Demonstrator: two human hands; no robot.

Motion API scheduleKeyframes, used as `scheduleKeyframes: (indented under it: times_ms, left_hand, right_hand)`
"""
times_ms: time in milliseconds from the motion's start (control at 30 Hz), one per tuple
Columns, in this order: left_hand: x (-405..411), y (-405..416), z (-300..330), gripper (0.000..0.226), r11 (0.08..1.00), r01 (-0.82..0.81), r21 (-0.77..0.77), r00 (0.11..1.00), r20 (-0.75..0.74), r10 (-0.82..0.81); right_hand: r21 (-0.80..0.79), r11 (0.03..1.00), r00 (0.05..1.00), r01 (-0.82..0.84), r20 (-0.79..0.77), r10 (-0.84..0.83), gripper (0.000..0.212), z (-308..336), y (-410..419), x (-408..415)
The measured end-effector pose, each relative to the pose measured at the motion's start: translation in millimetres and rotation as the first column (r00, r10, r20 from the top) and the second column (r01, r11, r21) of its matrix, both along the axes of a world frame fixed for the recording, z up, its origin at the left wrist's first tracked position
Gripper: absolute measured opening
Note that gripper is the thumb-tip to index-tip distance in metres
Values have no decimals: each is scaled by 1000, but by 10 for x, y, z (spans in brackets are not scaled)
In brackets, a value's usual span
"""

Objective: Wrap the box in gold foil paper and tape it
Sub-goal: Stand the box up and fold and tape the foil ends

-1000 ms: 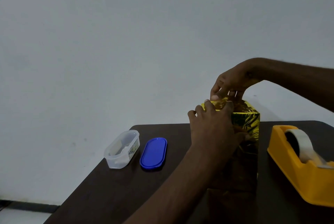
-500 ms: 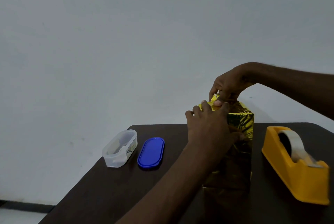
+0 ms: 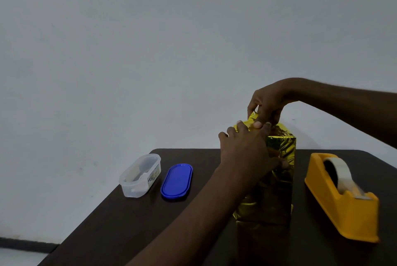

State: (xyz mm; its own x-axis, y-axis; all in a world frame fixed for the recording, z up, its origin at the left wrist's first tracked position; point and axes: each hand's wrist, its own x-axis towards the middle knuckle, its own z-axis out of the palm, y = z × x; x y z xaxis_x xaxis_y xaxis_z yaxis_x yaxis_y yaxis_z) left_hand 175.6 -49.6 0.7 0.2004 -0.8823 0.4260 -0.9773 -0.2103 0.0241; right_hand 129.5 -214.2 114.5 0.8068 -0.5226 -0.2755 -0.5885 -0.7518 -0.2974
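Covering the box's (image 3: 277, 171) near face — left hand (image 3: 245, 154) pressing flat, right hand (image 3: 266, 104) pinching foil (image 3: 252, 116).

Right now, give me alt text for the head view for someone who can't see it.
Two hands fold gold foil paper over a tall box: the left hand steadies it, the right hand pinches a flap on top. On the dark table sit an orange tape dispenser, a clear container and a blue lid.
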Motion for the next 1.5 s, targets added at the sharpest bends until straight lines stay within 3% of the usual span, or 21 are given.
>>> scheduleKeyframes:
  times_ms: [133, 300, 400, 533, 667, 733, 833, 967, 1133, 1200, 1300, 1400, 1500]
  left_hand:
    - [7, 10, 19, 91, 1000, 0, 13, 1000, 5, -1]
    - [42, 0, 27, 83, 999, 12, -31, 990, -138, -16]
    - [106, -17, 3, 75, 989, 23, -147, 960, -274, -63]
    - [245, -59, 103, 55, 960, -34, -277, 876, -471, -104]
    - [378, -88, 224, 45, 935, -65, -348, 737, -648, -190]
    - [451, -123, 229, 51, 942, -62, -329, 666, -717, -207]
    - [576, -179, 270, 64, 962, -84, -260, 632, -760, -151]
    - [638, -204, 367, 62, 994, -32, -100, 528, -846, -68]
    - [649, -190, 415, 40, 972, -1, -236, 547, -813, -197]
    - [649, -160, 481, 46, 967, -9, -255, 567, -798, -206]
    - [625, -93, 577, 39, 969, 9, -247, 611, -766, -201]
    - [550, -13, 637, 27, 972, 49, -231, 632, -746, -210]
    - [453, 72, 682, 16, 969, 91, -228, 649, -725, -231]
  right_hand:
    - [-74, 997, 986, 26, 166, -13, 46, 76, -11, -107]
    - [-240, 959, 896, 149, 444, -28, 11, 83, 53, -399]
    - [-307, 933, 832, 189, 554, 14, 5, -40, 233, -618]
    - [-178, 984, 851, 22, 520, 75, 4, -277, 524, -796]
    - [-348, 938, 872, 8, 462, 164, 9, -409, 623, -829]
    - [-431, 902, 886, 33, 430, 173, 12, -453, 665, -849]
    - [-452, 891, 885, 48, 433, 172, 18, -515, 704, -902]
    - [-482, 875, 855, 45, 472, 216, 30, -606, 726, -952]
    - [-474, 878, 760, 65, 594, 264, 17, -771, 798, -958]
    - [-471, 874, 754, 121, 616, 227, 48, -820, 865, -936]
    - [-571, 790, 828, 223, 538, 155, 81, -866, 995, -871]
    - [-653, 697, 882, 296, 467, 63, 92, -896, 1132, -782]
    - [-685, 630, 876, 366, 481, 14, 98, -997, 1200, -729]
